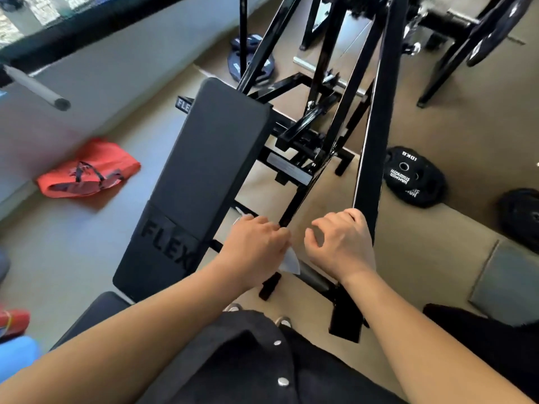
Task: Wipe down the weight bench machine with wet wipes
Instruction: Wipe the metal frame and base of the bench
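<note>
Now both bare arms reach out from the low edge of the view to the black machine (303,132).

The left hand (256,246) is curled tight. It holds a white wipe (290,262) bunched in its fist. One corner of the wipe sticks out under the hand and a bit more peeks out past the fingers. The fist sits at the low end of a thin bar (296,202), just right of the pad (204,170). The back of the hand faces up.

The right hand (341,243) is close beside it, with a small gap between them. Its fingers are bent, and the far ones hook over the low end of the wide beam (376,141). The thumb curls in toward the palm and touches nothing. This hand has no wipe.

The long dark pad runs up and away on the left and has FLEX pressed into it. A seat (96,310) lies below its near end. The thin bar and the wide beam both slant up to the top edge.

On the floor at the left, near the wall, lies a red bag (87,170). A steel tube (38,87) pokes in from the top left corner. Right of the beam a black plate (414,177) lies on the floor, with one more plate (522,217) at the right edge. Blue plates (250,59) lie far back behind the pad. A gray mat (507,284) lies near the low right. A black shirt (262,360) with shiny snaps fills the low middle.
</note>
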`<action>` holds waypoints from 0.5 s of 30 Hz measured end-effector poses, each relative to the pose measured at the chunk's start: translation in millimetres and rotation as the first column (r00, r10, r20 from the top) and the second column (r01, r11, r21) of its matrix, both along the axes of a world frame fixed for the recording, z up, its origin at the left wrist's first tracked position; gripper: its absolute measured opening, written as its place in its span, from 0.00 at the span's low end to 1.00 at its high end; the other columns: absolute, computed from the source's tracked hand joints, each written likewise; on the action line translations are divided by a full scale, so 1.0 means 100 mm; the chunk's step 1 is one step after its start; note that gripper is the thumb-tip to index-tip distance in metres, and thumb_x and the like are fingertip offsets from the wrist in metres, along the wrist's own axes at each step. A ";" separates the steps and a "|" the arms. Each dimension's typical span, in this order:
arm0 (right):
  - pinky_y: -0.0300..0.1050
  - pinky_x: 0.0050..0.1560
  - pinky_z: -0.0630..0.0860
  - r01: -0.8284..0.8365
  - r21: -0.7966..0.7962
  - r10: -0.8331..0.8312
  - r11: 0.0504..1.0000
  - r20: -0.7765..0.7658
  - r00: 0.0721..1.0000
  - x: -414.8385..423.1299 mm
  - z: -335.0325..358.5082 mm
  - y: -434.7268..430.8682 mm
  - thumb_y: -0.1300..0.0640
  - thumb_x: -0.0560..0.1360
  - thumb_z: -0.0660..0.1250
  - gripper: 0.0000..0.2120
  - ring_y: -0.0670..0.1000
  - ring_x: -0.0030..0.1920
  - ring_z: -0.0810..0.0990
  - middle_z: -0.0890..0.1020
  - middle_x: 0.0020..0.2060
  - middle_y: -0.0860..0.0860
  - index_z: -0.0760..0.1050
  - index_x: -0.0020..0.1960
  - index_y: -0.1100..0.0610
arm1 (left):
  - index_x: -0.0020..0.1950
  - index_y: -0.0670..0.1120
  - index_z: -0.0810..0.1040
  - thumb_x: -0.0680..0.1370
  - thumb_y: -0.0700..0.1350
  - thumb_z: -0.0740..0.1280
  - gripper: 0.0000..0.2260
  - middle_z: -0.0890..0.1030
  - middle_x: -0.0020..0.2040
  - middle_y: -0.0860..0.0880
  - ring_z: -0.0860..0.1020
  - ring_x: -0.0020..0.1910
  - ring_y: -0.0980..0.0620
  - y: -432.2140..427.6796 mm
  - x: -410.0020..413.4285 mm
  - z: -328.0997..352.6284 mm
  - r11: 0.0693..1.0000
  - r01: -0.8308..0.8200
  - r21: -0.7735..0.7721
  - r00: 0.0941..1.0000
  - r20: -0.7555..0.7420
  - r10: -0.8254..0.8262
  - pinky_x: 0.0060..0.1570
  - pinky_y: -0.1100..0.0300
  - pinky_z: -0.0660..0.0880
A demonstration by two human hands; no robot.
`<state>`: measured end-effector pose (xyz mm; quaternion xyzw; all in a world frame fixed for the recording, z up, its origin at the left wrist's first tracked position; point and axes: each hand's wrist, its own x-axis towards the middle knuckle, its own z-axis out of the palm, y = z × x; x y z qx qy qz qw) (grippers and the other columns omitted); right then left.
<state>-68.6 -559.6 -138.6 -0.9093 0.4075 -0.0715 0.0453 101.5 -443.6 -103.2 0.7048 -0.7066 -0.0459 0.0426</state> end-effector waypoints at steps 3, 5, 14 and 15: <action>0.51 0.67 0.67 0.014 -0.013 -0.015 1.000 -0.034 0.999 0.01 -0.02 -0.01 0.44 0.78 0.59 0.18 0.52 0.43 0.78 0.84 0.39 0.48 0.84 0.43 0.52 | 0.45 0.50 0.81 0.83 0.55 0.57 0.17 0.78 0.42 0.52 0.76 0.44 0.47 -0.10 -0.04 -0.09 0.999 0.022 0.040 0.997 0.070 -0.025 0.47 0.53 0.68; 0.52 0.66 0.68 0.024 -0.030 -0.026 0.999 -0.066 0.997 0.02 -0.04 -0.01 0.45 0.77 0.60 0.18 0.53 0.40 0.78 0.84 0.37 0.49 0.84 0.41 0.53 | 0.45 0.49 0.80 0.86 0.55 0.51 0.22 0.78 0.42 0.51 0.75 0.44 0.47 -0.02 0.01 -0.17 0.994 0.105 0.040 0.994 -0.011 -0.104 0.55 0.50 0.71; 0.53 0.69 0.66 0.023 -0.065 -0.035 0.998 -0.190 0.981 0.07 -0.05 0.02 0.44 0.78 0.57 0.20 0.53 0.40 0.78 0.84 0.37 0.49 0.84 0.40 0.52 | 0.51 0.52 0.77 0.86 0.58 0.47 0.21 0.80 0.46 0.52 0.77 0.45 0.48 -0.10 0.49 -0.05 0.969 0.033 0.243 0.999 0.030 -0.041 0.46 0.50 0.79; 0.53 0.70 0.66 0.023 -0.071 -0.036 0.997 -0.192 0.981 0.07 -0.06 0.03 0.44 0.78 0.57 0.21 0.53 0.40 0.78 0.84 0.37 0.49 0.84 0.40 0.52 | 0.54 0.50 0.77 0.86 0.58 0.48 0.21 0.79 0.48 0.51 0.76 0.48 0.47 0.00 0.42 -0.10 0.979 0.023 0.203 1.000 0.014 -0.027 0.52 0.50 0.77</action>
